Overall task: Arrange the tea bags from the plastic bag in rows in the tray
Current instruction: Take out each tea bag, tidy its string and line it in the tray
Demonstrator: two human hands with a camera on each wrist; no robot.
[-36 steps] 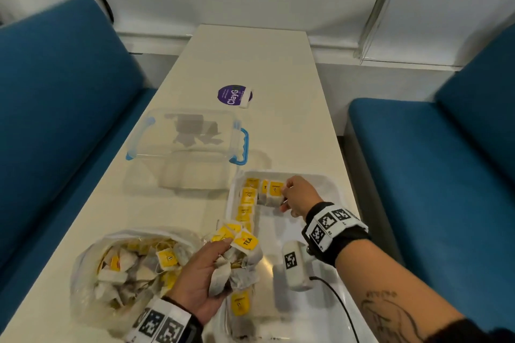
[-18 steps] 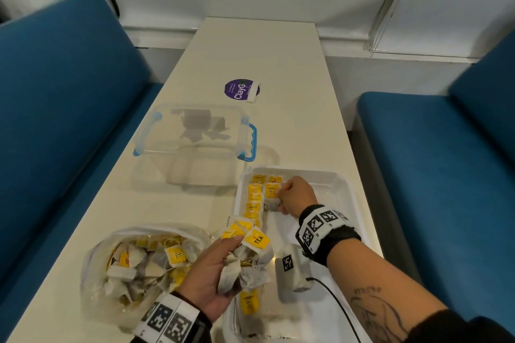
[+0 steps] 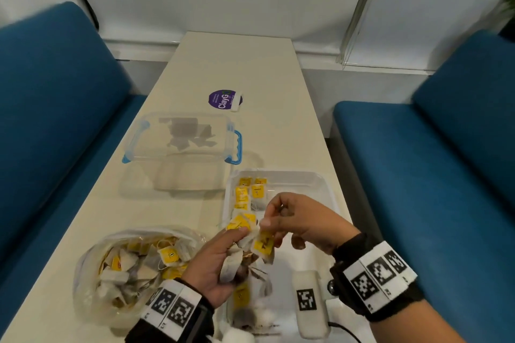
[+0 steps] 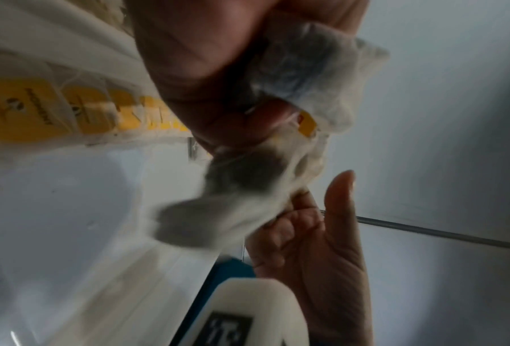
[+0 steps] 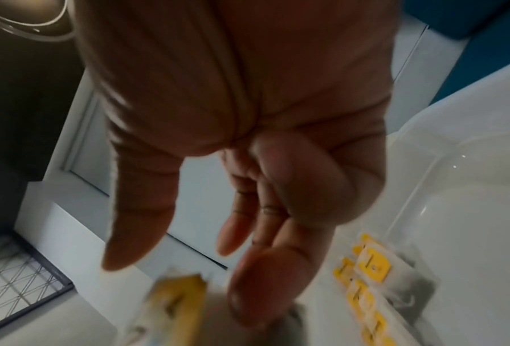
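Head view first: I'd say we're early on. The white tray point(image 3: 328, 192) has only a short double column of yellow-tagged tea bags point(image 3: 252, 192) laid along its far-left corner, plus a stray one or two at the near end, so most of it is unfilled. The plastic bag point(image 3: 122, 267), just left of the tray, looks well stocked. The left hand point(image 3: 214, 264) is over the tray's left edge, fingers curled round a bunch of tea bags point(image 3: 250, 250). The right hand point(image 3: 295, 220) is right up against that bunch, thumb and fingertips closing toward one tag; I can't tell if it actually has hold of it. A clear lidded box with blue handles point(image 3: 181, 139) sits beyond the tray on a long cream table point(image 3: 237, 64), and a purple sticker point(image 3: 223, 99) lies beyond that. Blue bench seats point(image 3: 55, 106) flank the table, white wall behind.

Left wrist view: blurry, but the fingers point(image 4: 206, 77) are clamped on crumpled bags, the tray's tag row off to the left.

Right wrist view: palm point(image 5: 247, 93) with loosely bent fingers, nothing clearly pinched; a blurred yellow tag point(image 5: 179, 302) sits just below the fingertips and the laid rows point(image 5: 369, 276) show toward the tray's wall.
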